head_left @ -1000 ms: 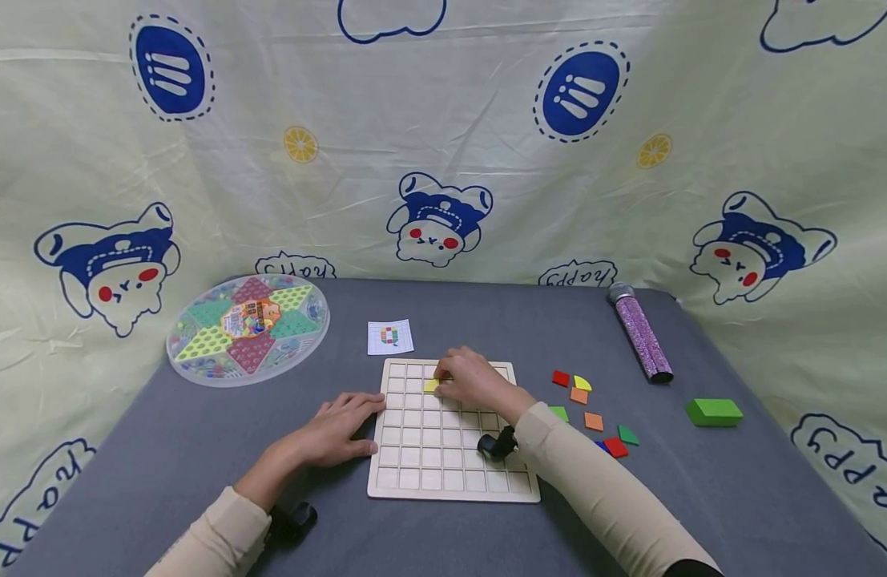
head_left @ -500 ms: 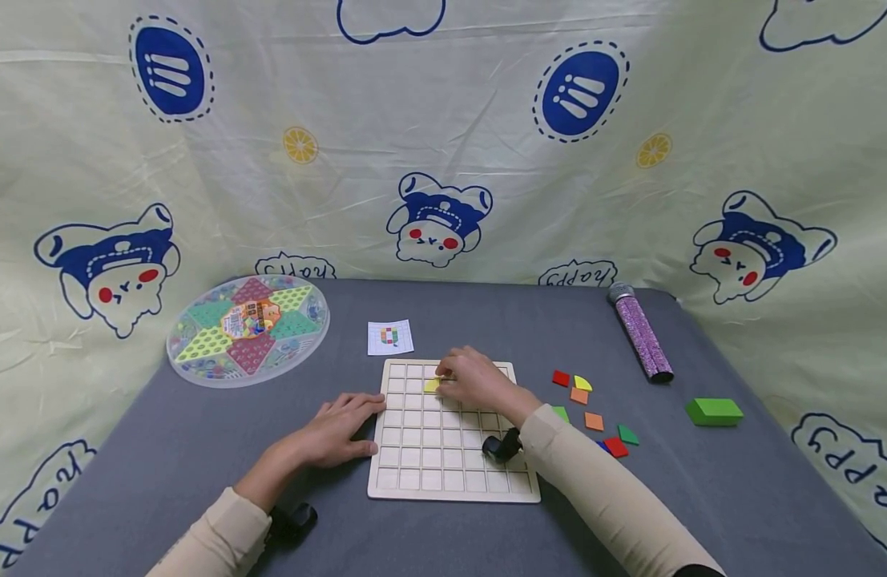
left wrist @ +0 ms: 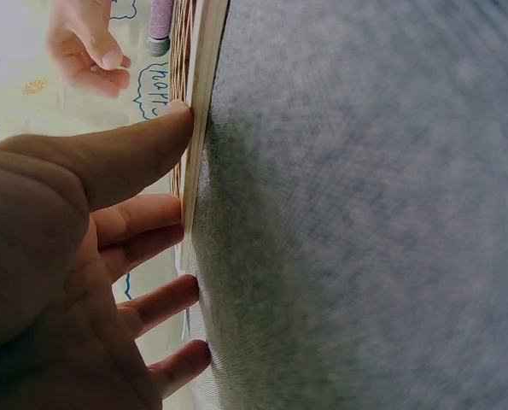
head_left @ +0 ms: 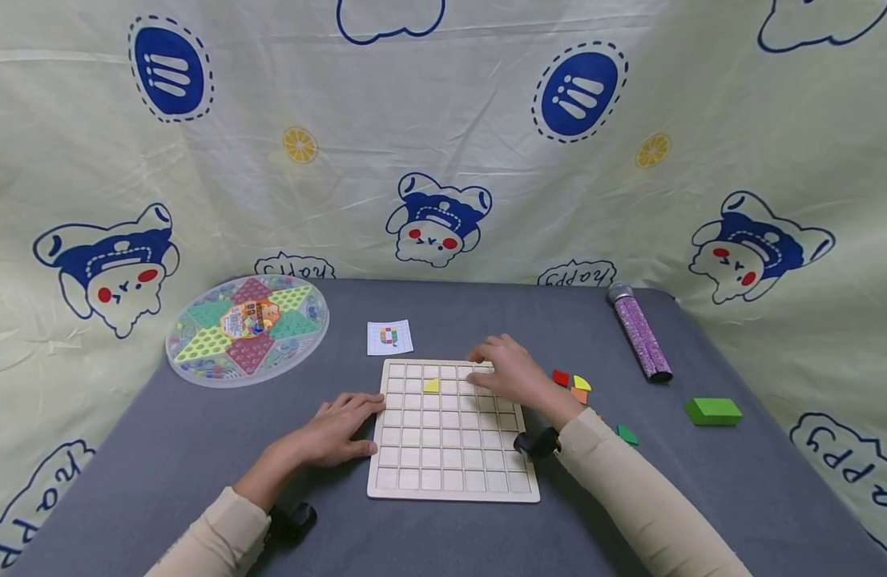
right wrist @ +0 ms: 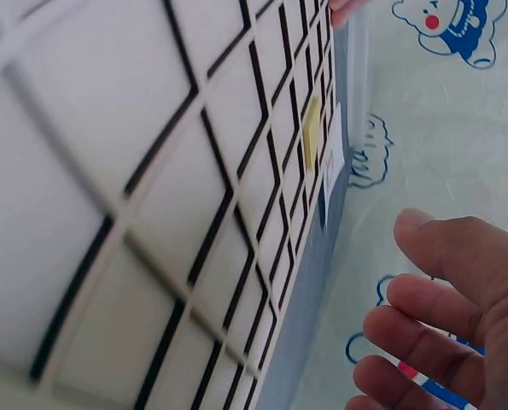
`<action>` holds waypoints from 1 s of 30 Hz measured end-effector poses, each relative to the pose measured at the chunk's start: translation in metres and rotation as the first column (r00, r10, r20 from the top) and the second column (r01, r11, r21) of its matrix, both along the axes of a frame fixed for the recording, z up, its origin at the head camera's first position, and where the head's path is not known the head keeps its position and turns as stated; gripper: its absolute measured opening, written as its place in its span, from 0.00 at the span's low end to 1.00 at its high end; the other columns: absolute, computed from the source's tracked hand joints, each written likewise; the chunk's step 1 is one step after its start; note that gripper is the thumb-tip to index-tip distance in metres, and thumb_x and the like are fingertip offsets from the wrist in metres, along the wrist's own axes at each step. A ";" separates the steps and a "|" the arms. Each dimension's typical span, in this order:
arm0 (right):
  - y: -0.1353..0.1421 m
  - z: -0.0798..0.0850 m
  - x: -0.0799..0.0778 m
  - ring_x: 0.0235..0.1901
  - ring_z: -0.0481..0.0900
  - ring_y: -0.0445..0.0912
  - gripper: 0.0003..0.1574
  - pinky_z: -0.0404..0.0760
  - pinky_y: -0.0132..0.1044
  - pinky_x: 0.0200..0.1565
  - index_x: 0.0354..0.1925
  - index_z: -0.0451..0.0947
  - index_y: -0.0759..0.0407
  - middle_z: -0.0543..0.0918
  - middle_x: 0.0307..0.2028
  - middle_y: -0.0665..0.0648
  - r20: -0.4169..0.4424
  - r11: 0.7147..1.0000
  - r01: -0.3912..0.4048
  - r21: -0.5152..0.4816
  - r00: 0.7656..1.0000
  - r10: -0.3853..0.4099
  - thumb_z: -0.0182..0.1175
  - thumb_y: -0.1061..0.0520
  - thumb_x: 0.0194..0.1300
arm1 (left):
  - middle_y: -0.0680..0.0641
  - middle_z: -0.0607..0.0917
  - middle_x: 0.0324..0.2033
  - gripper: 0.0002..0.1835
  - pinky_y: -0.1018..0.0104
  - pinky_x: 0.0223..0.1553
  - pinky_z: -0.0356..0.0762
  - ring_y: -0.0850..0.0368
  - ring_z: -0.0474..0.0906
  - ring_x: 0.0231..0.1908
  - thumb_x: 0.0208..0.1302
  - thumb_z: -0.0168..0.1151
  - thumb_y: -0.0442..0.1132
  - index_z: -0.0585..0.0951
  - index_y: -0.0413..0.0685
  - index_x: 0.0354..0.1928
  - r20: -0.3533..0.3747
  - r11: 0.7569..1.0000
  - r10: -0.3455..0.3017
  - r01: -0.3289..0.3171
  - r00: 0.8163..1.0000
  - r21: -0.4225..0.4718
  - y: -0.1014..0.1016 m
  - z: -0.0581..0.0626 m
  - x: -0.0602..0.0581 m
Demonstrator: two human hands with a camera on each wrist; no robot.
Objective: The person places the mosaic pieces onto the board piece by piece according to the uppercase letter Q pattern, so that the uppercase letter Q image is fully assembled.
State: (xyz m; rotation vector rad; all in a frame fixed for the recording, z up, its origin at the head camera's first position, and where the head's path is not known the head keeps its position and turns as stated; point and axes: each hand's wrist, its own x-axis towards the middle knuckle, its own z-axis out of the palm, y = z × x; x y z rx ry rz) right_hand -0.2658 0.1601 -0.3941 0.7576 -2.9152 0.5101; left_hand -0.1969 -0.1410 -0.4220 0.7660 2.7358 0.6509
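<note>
A pale wooden grid board (head_left: 443, 449) lies on the grey tabletop. One yellow piece (head_left: 432, 385) sits in a cell of its second row; the right wrist view also shows this yellow piece (right wrist: 311, 134). My left hand (head_left: 336, 431) rests at the board's left edge, thumb and fingertips touching the rim, as the left wrist view shows. Above the board's upper right part hovers my right hand (head_left: 511, 370), fingers loosely bent and nothing between them. Right of the board lie loose pieces: a red one (head_left: 561, 377), a yellow quarter-round (head_left: 582, 383), an orange one (head_left: 578, 396) and a green one (head_left: 626, 434). My right forearm hides others.
Behind the board lies a small white card (head_left: 390, 337) with a coloured pattern. A round plastic-covered game board (head_left: 248, 330) is at the back left. A glittery purple microphone (head_left: 641, 332) and a green block (head_left: 713, 412) lie to the right. A printed curtain (head_left: 443, 120) hangs behind.
My right hand has let go of the yellow piece and moved right, away from it. The piece stays in its cell. My left hand has not moved.
</note>
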 end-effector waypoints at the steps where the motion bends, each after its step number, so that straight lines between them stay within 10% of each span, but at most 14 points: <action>1: 0.003 0.000 0.001 0.45 0.73 0.49 0.20 0.73 0.49 0.49 0.46 0.82 0.57 0.81 0.41 0.54 -0.010 1.000 0.005 -0.002 1.000 -0.005 0.67 0.50 0.57 | 0.45 0.66 0.67 0.32 0.40 0.59 0.56 0.44 0.58 0.66 0.62 0.62 0.46 0.67 0.44 0.66 -0.001 1.000 -0.001 0.001 1.000 0.000 0.000 0.000 0.000; 30: 0.109 -0.013 -0.004 0.43 0.72 0.54 0.23 0.70 0.51 0.45 0.50 0.79 0.63 0.80 0.43 0.61 0.011 0.974 0.226 0.019 0.974 -0.226 0.64 0.51 0.60 | 0.46 0.66 0.67 0.33 0.41 0.59 0.56 0.44 0.58 0.67 0.61 0.63 0.45 0.66 0.44 0.66 -0.001 1.000 0.001 -0.001 1.000 0.002 0.000 0.000 0.001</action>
